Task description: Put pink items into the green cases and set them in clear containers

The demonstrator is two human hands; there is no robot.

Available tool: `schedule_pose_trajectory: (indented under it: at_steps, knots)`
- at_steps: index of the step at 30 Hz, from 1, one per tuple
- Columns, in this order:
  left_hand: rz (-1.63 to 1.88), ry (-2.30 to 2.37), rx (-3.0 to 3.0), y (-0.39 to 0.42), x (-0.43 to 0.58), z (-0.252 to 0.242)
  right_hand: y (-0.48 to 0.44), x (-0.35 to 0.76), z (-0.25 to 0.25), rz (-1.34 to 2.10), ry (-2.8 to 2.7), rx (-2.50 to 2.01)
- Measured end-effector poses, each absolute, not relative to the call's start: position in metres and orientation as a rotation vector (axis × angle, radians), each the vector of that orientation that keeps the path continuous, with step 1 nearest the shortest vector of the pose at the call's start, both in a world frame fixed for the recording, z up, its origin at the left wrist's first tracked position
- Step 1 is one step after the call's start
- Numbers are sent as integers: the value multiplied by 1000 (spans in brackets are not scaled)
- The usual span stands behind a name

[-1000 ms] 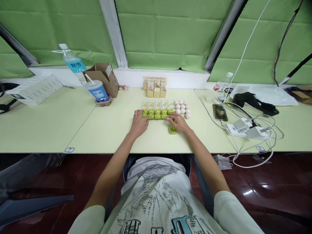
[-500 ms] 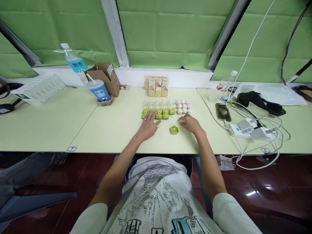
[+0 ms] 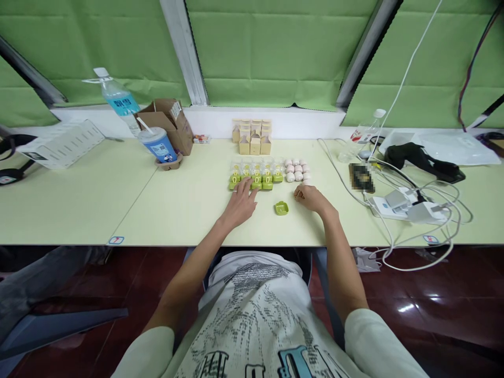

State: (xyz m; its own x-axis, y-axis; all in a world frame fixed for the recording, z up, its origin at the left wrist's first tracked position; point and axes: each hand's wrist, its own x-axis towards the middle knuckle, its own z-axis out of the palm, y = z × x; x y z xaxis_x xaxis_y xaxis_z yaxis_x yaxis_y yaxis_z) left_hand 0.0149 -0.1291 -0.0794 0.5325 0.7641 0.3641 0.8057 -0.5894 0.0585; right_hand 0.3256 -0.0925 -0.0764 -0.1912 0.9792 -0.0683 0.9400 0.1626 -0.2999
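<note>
My left hand (image 3: 241, 204) lies with spread fingers at the front of a block of small green cases with clear lids (image 3: 267, 181), its fingertips touching or covering the front ones. My right hand (image 3: 311, 198) hovers low over or rests on the table, fingers curled together; what is under them, if anything, is hidden. Just beyond it sit several round pale pink and white pieces (image 3: 298, 172) in a cluster, egg-like in shape. Between my hands lies a single open green shell (image 3: 281, 208), apart from both.
Small cardboard boxes (image 3: 255, 144) stand against the wall. At left are a blue cup (image 3: 159, 147), a brown carton (image 3: 173, 126) and a large water bottle (image 3: 123, 102). A power strip (image 3: 394, 209) with tangled white cables and a black strap (image 3: 425, 161) lie at right.
My right hand has drawn slightly right, away from the green shell, and its fingers have curled in. My left hand stays almost where it was.
</note>
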Motion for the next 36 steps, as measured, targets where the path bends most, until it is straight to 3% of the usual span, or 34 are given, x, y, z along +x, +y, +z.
schedule_pose_trajectory:
  at_steps: [16,22,28,36]
  knots:
    - [-626,-1445,-2666,-127,19,-84,-98,321,-67,347,-2251,-1816]
    - [-776,-1150,-3033,-145,45,-92,-108,319,-53,297,-2072,-1446]
    - [-823,-1088,-3163,-151,70,-110,-124,305,-38,464,-2033,-1080]
    - [-1606,-1227,-2869,-143,39,-75,-150,277,-16,364,-1932,-788]
